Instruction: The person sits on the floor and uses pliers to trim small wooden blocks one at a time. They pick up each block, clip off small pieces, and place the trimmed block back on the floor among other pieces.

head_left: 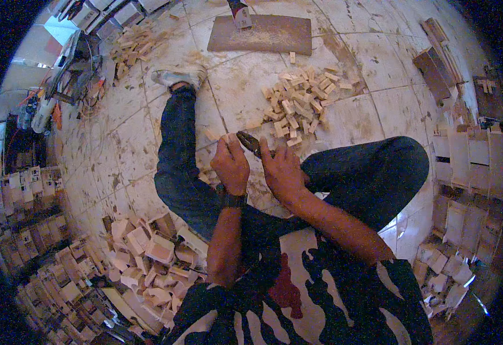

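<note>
My left hand (230, 165) grips a small wood block (226, 138); my right hand (283, 171) closes on a dark tool (249, 142) set against it. Step in hand: trimming the block. Next move calls for a steady, controlled stroke. A pile of cut blocks (300, 103) lies on the floor just beyond.

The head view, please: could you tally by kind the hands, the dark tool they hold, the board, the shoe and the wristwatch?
Hands: 2, left hand and right hand
Dark tool held between both hands: 1
Brown board on the floor: 1
Pale shoe: 1
Wristwatch on the left wrist: 1
Total: 6
</note>
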{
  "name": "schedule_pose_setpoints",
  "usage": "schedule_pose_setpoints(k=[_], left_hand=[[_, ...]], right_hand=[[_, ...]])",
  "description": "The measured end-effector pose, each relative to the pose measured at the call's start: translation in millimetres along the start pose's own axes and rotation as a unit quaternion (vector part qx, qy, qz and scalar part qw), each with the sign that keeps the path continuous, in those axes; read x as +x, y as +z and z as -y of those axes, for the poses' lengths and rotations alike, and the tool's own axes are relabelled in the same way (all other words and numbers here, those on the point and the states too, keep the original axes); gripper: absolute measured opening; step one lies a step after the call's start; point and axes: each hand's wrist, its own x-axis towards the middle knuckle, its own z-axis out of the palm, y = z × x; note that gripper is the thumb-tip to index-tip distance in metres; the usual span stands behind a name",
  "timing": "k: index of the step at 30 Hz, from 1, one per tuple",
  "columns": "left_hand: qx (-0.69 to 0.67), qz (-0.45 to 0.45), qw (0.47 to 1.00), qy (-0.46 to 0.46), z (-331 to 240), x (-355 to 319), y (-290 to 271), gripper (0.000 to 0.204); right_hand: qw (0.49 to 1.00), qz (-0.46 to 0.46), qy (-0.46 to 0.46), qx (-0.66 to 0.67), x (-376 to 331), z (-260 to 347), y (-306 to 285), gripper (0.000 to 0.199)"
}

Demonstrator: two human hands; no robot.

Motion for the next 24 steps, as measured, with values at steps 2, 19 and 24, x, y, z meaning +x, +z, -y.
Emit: schedule_pose_setpoints(k=[2, 19, 24], left_hand=[[0.025, 0.01, 0.998, -0.052, 12.0, -2.1, 6.6, 0.036], [-0.258, 0.025, 0.933, -0.251, 51.2, 1.7, 16.7, 0.04], [-0.379, 0.056, 0.871, -0.307, 35.5, 1.9, 10.3, 0.042]], right_hand=[[0.998, -0.014, -0.038, -0.056, 2.5, -2.0, 13.6, 0.057], [0.703, 0.32, 0.171, 0.612, 14.9, -27.6, -26.1, 0.069], [0.632, 0.37, 0.112, 0.672, 13.2, -26.7, -34.5, 0.062]])
